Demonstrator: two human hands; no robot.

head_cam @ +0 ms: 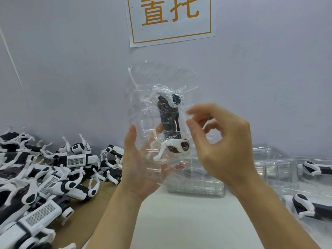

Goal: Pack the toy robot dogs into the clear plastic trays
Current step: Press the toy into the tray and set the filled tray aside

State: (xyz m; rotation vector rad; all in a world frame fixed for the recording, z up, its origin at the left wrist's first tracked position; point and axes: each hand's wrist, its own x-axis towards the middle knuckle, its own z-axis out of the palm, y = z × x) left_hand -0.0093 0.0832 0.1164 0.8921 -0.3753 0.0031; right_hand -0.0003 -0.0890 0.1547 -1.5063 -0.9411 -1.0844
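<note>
While the head view takes in both hands, much of what they hold is hard to read — the clear plastic tray (143, 105) is nearly invisible against the pale wall (71, 69), its edges marked only by glints and creases. Held upright in mid-air, it contains one toy robot dog (170, 123), whose black body and white legs are blurred behind the wrinkled plastic. Supporting the tray from beneath and behind, the left hand (142, 166) has its fingers spread and fairly straight, the fingertips partly veiled by the plastic. At the tray's right edge, the right hand (219, 141) curls its thumb and forefinger toward the dog's white side; whether they actually pinch it cannot be told.

Left of the grip, a tangled heap of loose dogs (45, 173) — glossy white shells, black joints, grilled panels — lies on brown cardboard (93, 212) and runs out of frame. Below and behind the right hand sits a stack of empty trays (195, 186), ribbed and transparent. Further right, packed dogs (305, 207) are cut off by the frame edge. Above, a white paper sign (170, 20) with orange characters is cropped at the top.
</note>
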